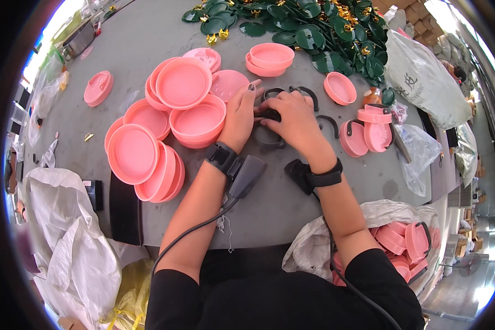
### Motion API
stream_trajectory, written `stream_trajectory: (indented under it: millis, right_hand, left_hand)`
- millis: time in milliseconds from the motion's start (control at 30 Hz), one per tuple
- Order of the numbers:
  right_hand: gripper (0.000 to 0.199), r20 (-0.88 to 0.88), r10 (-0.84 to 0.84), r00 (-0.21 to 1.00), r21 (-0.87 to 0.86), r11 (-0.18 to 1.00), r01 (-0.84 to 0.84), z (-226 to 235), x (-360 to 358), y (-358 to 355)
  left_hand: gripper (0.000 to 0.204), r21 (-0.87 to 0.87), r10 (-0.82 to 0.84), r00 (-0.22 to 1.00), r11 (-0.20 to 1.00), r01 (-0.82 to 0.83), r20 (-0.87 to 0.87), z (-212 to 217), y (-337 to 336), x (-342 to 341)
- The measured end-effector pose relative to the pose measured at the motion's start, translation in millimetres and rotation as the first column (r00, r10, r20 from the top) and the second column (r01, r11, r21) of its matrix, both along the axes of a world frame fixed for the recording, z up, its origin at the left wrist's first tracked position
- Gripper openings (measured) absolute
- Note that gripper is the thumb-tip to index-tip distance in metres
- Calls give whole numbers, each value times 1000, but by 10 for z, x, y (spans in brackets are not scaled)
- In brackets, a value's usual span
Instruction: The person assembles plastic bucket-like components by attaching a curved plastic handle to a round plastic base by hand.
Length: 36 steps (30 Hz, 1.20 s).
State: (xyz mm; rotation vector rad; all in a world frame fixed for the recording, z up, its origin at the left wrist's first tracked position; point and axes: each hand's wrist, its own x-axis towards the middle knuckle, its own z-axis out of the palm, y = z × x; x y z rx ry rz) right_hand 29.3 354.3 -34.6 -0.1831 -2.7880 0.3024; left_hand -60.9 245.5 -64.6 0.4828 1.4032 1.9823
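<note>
Several black curved handles [269,138] lie on the grey table between and around my hands. My right hand [298,118] is bent over them, its fingers closed on one black handle [270,114]. Against the near side of that piece is my left hand [241,116], its fingers stretched forward and its palm turned toward the right hand; its inner side is partly hidden. Just left of it, pink round shallow dishes [182,83] are heaped in overlapping stacks. To the right sit small pink pieces with black handles [367,133] fitted on them.
Dark green discs [335,38] with gold bits pile up at the far right. A white sack [421,77] stands beside them. Near my right elbow, an open sack [308,242] holds more pink pieces. A white bag [71,236] lies at the left. Cables run from straps on both wrists.
</note>
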Motion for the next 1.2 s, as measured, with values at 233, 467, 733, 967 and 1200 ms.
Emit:
stream_trajectory:
  millis: [233,467,733,967,1200]
  right_hand:
    - [25,20,12,1000,42,999,-13,0,3,-19]
    - [22,-26,-9,1000,46,999,10,103,-32,44]
    - [20,61,-167,984,-450,875,177,396,94,203]
    - [31,118,-44,992,-520,848,100,472,252,361]
    - [34,138,175,975,-319,940,-123,258,223,281]
  left_hand:
    - [43,7,169,883,983,-184,-437,-70,-1,-32]
    - [43,-191,-22,339,859,-475,-941,544,-550,237]
    - [56,-324,-346,147,539,-778,-927,723,-916,280]
    - [57,-410,-283,313,419,-810,-907,799,-1120,-21]
    - [32,-500,-204,490,617,-608,-848,744,-1161,-156]
